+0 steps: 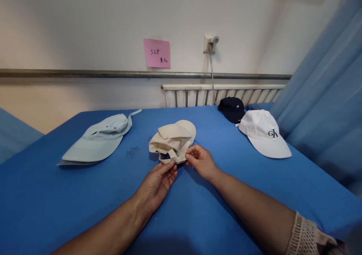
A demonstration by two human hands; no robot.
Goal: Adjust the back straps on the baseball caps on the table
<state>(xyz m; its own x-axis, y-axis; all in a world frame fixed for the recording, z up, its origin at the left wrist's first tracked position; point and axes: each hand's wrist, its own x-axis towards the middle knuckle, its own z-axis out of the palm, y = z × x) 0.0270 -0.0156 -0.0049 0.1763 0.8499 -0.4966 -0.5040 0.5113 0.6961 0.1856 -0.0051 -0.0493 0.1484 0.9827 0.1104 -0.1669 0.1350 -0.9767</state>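
A beige baseball cap point(174, 134) lies on the blue cloth in the middle, its brim pointing away to the upper right and its back strap toward me. With thumb and fingers, my left hand point(158, 183) pinches the strap near its buckle. My right hand point(200, 160) is closed on the strap's edge just to the right of the buckle. Both hands stay low over the cloth, close together. Part of the strap is hidden behind my fingertips.
To the left sits a pale blue cap point(98, 140). At the right are a white cap point(261, 132) with black letters and a navy cap point(232, 109) behind it. A wall socket point(209, 45), a radiator point(195, 96) and a blue curtain point(328, 85) border the blue-covered surface point(93, 202).
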